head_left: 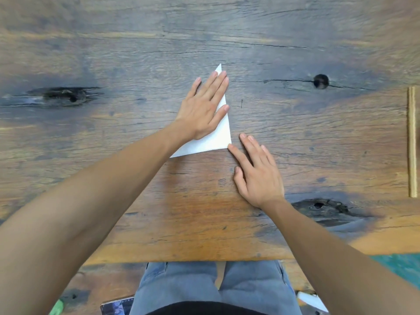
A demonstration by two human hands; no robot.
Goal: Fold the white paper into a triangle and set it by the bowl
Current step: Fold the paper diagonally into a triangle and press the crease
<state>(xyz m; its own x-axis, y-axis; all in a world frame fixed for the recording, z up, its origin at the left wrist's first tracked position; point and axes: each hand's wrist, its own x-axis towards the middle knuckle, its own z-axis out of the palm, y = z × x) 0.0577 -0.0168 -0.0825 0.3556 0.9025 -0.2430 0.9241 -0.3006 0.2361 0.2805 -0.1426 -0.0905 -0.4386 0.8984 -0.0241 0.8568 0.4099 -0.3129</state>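
The white paper (pixel 216 138) lies flat on the wooden table (pixel 204 212) as a folded triangle, with one tip pointing away from me. My left hand (pixel 203 108) presses flat on it with fingers spread and covers much of its left half. My right hand (pixel 256 171) rests flat on the table just right of the paper. Its index fingertip touches the triangle's near right corner. No bowl is in view.
A pair of light wooden chopsticks (pixel 412 142) lies along the right edge of the view. Dark knots and cracks mark the tabletop. The table's near edge runs above my lap in grey jeans (pixel 216 285).
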